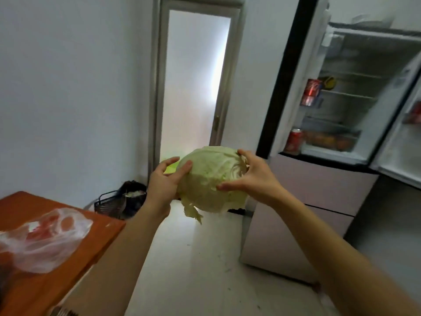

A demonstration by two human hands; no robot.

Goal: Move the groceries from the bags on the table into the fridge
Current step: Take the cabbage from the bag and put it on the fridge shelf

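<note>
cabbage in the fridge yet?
No, the left hand and right hand hold the cabbage in the air, short of the open fridge.

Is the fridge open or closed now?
Open. The upper doors of the fridge are swung aside, so its white shelves and a red can show.

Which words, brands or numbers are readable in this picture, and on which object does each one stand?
None can be read.
Upper red can in the open fridge door: white markings, too blurred to read.
Lower red can: white markings, too blurred.
Plastic bag on the table: no print visible.
</note>
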